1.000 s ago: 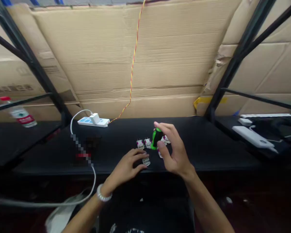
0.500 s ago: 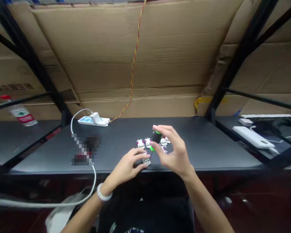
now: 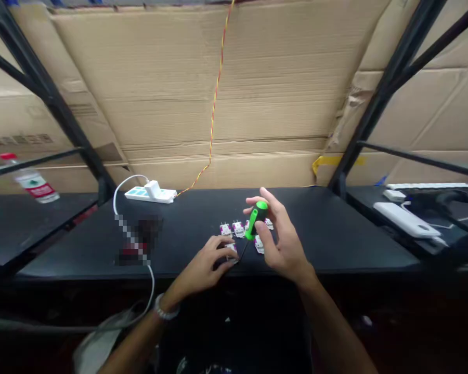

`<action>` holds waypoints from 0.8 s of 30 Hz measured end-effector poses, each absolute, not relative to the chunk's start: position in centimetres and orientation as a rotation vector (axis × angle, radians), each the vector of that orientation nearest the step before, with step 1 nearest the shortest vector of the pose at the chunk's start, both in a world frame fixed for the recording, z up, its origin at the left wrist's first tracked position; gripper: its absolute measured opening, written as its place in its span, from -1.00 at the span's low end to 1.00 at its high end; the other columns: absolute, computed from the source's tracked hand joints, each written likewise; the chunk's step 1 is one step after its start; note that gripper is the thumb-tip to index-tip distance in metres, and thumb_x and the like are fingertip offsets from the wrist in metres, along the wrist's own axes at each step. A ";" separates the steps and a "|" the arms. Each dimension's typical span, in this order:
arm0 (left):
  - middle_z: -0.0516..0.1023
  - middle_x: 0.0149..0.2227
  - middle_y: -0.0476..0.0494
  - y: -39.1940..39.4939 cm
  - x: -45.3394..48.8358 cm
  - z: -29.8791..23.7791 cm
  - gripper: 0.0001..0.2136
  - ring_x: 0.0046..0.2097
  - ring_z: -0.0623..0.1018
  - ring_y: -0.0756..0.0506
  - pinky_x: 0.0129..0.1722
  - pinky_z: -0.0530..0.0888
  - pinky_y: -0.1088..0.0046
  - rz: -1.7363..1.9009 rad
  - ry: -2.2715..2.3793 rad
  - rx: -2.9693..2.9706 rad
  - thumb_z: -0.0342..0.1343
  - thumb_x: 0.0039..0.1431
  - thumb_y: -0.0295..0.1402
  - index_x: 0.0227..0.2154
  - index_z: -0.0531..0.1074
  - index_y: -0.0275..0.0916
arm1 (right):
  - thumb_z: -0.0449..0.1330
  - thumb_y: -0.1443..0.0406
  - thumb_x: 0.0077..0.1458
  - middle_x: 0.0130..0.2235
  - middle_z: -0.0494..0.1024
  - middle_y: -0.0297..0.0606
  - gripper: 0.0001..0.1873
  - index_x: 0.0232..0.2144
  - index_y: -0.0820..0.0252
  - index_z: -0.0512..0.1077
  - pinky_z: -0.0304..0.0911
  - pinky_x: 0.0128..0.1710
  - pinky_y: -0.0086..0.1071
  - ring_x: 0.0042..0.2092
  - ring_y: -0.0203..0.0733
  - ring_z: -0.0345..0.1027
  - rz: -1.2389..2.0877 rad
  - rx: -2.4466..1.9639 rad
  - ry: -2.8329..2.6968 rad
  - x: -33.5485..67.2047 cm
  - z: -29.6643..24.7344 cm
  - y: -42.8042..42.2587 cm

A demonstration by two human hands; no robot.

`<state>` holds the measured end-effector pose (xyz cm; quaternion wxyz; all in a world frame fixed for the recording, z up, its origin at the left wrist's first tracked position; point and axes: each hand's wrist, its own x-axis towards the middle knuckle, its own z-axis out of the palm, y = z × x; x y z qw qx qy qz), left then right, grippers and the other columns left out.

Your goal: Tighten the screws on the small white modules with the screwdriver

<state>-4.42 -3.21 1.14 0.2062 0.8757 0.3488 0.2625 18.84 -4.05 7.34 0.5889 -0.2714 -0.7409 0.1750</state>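
Nearest, a pale bracelet [image 3: 166, 308] circled the left wrist, in the dimness below the front edge of the bench [image 3: 335, 234]. The left hand [image 3: 207, 264] rested near that edge, its grip pinching a small white and purple part [image 3: 231, 252] between thumb and fingers. Just to the right, the right hand [image 3: 284, 246] had a green and black screwdriver [image 3: 252, 225] in its grip, thumb against the handle and fingers behind it, some stretched out straight. Half a second earlier those fingers had covered the handle's top; now its end showed clear, the handle leaned with its top to the right, and the thin shaft slanted down to the pinched part's near right side. That part had slid slightly left under the fingers. This suggested a loosened, shifted hold on the screwdriver, with the work remaining at this one part; whether the tip was seated in it or only beside it was too small to tell. Just beyond, similar parts [image 3: 225, 229] sat on the bench, some half hidden by the handle and the right hand. Farther back lay a white power strip [image 3: 166, 196], and behind rose a cardboard wall [image 3: 159, 93] with a red and yellow twisted cord [image 3: 214, 101] hanging before it.
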 end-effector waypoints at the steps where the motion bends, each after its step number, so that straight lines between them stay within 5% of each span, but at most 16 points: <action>1: 0.46 0.25 -0.18 -3.2 -4.4 1.1 -0.87 0.28 0.45 -0.25 0.37 0.41 0.07 0.733 0.973 2.433 0.15 0.49 -0.32 -0.08 0.61 -0.08 | 0.07 0.32 0.48 0.28 0.48 -0.05 -0.35 0.51 -0.10 0.08 0.56 0.19 0.03 0.13 0.00 0.57 0.407 -0.632 -1.720 19.0 7.4 -4.1; 24: 0.59 0.11 -0.18 -2.9 -4.2 0.1 -0.88 0.16 0.54 -0.25 0.25 0.46 0.09 0.935 1.123 2.448 0.25 0.40 -0.30 -0.30 0.53 -0.15 | 0.13 0.31 0.45 0.26 0.50 -0.08 -0.33 0.51 -0.07 0.12 0.53 0.22 0.01 0.13 -0.01 0.56 0.323 -0.623 -1.638 20.5 8.2 -4.0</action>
